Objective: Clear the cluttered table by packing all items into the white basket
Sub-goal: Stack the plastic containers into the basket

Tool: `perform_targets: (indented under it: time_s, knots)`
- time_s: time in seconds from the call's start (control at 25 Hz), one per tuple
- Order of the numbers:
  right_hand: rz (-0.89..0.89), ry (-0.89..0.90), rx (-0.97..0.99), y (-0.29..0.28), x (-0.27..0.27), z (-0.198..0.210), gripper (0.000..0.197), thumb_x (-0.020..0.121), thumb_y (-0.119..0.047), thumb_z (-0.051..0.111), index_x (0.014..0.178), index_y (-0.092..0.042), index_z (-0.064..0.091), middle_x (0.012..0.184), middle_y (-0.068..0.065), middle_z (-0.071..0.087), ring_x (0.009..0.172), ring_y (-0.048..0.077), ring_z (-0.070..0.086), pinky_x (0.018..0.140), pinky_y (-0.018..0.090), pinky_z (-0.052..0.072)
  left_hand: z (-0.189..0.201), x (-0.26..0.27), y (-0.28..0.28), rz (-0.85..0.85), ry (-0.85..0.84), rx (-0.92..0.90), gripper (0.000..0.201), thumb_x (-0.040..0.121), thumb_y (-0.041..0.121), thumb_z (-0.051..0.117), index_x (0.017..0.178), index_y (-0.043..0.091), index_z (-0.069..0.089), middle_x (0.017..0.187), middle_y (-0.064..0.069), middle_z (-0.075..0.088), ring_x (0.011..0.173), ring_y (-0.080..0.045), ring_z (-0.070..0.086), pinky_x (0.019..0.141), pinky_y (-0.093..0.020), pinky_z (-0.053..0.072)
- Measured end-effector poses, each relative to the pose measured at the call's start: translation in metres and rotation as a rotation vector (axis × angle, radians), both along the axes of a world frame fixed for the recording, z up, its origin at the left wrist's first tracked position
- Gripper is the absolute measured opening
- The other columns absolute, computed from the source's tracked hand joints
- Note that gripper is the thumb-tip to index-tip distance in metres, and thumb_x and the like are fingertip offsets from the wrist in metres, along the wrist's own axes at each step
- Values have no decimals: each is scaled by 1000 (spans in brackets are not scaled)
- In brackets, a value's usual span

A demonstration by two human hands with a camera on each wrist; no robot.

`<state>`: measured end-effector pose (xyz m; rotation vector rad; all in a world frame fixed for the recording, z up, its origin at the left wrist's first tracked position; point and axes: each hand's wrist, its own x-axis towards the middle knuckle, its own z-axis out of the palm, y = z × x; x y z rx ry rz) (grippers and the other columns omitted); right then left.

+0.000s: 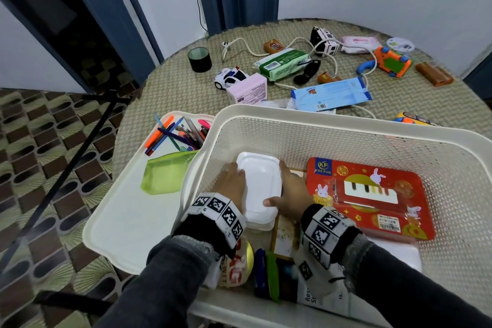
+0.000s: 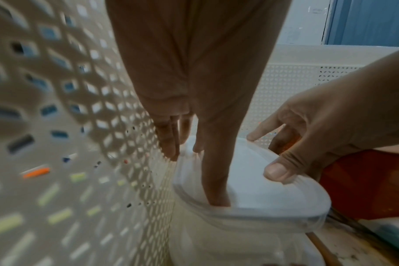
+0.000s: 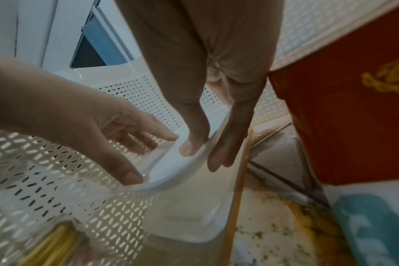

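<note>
White basket (image 1: 346, 125) holds a lidded white plastic container (image 1: 261, 184), gripped from both sides.
Head view: left hand (image 1: 231, 181) and right hand (image 1: 290, 192) clasp its long edges beside the red tin (image 1: 372, 194).
Left wrist view: left fingers (image 2: 216, 180) press the lid (image 2: 262, 194).
Right wrist view: right thumb (image 3: 194, 142) on top, fingers curled down the side.

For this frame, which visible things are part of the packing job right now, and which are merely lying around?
In hand:
- white basket
- white lidded container, held by left hand and right hand

Lying about:
- toy police car
- green packet
- blue packet
- pens tray
</note>
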<state>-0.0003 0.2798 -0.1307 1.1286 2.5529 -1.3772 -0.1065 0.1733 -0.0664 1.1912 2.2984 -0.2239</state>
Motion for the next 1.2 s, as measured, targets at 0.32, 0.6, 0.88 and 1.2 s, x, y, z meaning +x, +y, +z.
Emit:
perform_targets:
  time_s: [0.32, 0.6, 0.88, 1.2]
  knots:
    - [145, -125, 250, -9, 2, 20, 88, 76, -31, 77, 145, -5, 28, 156, 13, 9, 142, 30, 13, 113, 33, 18, 4, 4, -2, -154, 201, -55, 63, 88, 24, 63, 139, 2, 33, 155, -14, 7, 133, -34, 22, 112, -36, 22]
    - [315, -200, 319, -1, -1, 35, 70, 76, -46, 73, 128, -3, 51, 143, 11, 32, 131, 28, 31, 105, 35, 32, -1, -3, 2, -118, 151, -58, 54, 88, 14, 64, 134, -2, 40, 140, -13, 34, 130, -28, 30, 108, -34, 29]
    - [277, -148, 322, 1, 3, 40, 70, 82, -42, 69, 137, -8, 44, 140, 14, 34, 131, 30, 30, 104, 34, 31, 6, -6, 3, 61, -35, 169, 72, 82, 22, 72, 140, 5, 35, 143, -13, 39, 133, -27, 33, 107, -32, 27]
    - [116, 179, 155, 10, -5, 89, 45, 89, -23, 65, 131, -8, 53, 125, 10, 57, 114, 21, 53, 91, 21, 36, 74, -14, -3, 305, -231, 698, 38, 89, 16, 63, 125, 8, 56, 127, -5, 58, 111, -16, 56, 87, -14, 39]
